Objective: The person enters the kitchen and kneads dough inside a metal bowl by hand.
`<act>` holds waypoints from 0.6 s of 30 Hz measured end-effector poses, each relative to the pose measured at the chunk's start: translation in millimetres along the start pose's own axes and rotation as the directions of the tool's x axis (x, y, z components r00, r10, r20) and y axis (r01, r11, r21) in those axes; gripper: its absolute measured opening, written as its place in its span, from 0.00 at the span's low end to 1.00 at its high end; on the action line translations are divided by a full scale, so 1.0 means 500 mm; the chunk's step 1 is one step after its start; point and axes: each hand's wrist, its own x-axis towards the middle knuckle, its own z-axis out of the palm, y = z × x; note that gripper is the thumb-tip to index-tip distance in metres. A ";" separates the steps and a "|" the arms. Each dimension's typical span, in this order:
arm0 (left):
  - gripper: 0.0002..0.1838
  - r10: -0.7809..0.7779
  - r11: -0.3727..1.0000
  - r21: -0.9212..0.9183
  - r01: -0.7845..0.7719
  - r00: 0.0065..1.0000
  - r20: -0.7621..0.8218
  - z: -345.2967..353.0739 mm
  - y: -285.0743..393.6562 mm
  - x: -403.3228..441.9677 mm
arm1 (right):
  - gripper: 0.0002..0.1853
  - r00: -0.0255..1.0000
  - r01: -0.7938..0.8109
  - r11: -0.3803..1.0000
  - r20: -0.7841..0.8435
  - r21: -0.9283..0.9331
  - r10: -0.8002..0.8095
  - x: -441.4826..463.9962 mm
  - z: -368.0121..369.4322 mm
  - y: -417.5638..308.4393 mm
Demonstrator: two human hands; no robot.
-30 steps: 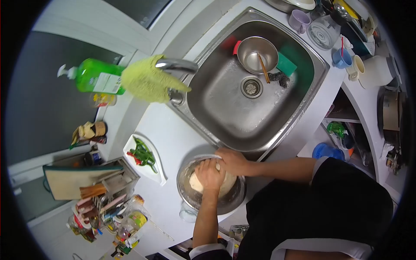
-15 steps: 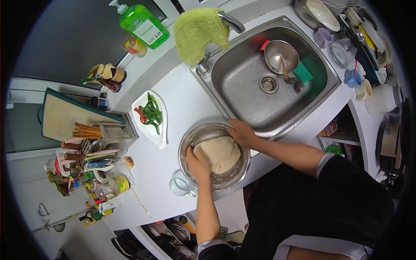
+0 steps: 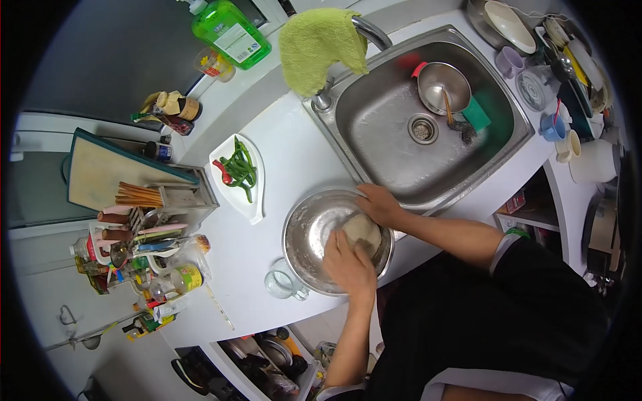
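A pale lump of dough (image 3: 364, 232) lies against the right side of a metal mixing bowl (image 3: 309, 230). My left hand (image 3: 349, 262) is inside the bowl, its fingers pressed around the near left edge of the dough; part of the dough is hidden under them. At the rim beside the sink, my right hand (image 3: 379, 204) grips the bowl, with its fingers over the edge. Left of the bowl stands a clear glass mug (image 3: 282, 282). Green and red peppers (image 3: 235, 171) rest on a white plate (image 3: 252, 209) farther up the counter.
A steel sink (image 3: 374, 144) holds a small pan (image 3: 444, 88), a brush and a green sponge (image 3: 475, 114). A yellow-green towel (image 3: 319, 50) hangs over the faucet. Utensils and bottles crowd the left, beside a cutting board (image 3: 110, 175). Cups and dishes line the right.
My left hand has moved right across the bowl, and the dough is bunched toward the right side, baring the bowl's left bottom. My right hand stays on the rim. The view has shifted slightly.
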 end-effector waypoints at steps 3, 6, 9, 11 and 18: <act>0.21 -0.085 0.993 0.082 0.085 0.996 -0.002 0.026 0.004 0.016 | 0.12 1.000 0.004 1.000 0.003 0.029 -0.005 -0.003 -0.003 -0.002; 0.17 -0.127 0.992 -0.001 0.128 0.991 0.037 0.071 -0.058 0.059 | 0.11 0.999 -0.045 0.998 0.011 -0.033 0.045 -0.003 0.001 0.007; 0.10 -0.114 0.990 -0.081 0.115 0.993 0.022 0.107 -0.109 0.087 | 0.12 0.998 -0.063 0.996 0.002 -0.055 0.063 -0.004 0.004 0.015; 0.10 -0.146 0.981 -0.121 0.150 0.988 0.041 0.116 -0.120 0.108 | 0.11 0.992 -0.109 0.994 0.058 0.003 0.109 -0.006 -0.003 0.002; 0.18 -0.211 0.976 -0.027 0.216 0.968 0.133 0.125 -0.133 0.150 | 0.12 0.997 -0.073 0.997 0.037 0.021 0.072 -0.010 0.000 0.003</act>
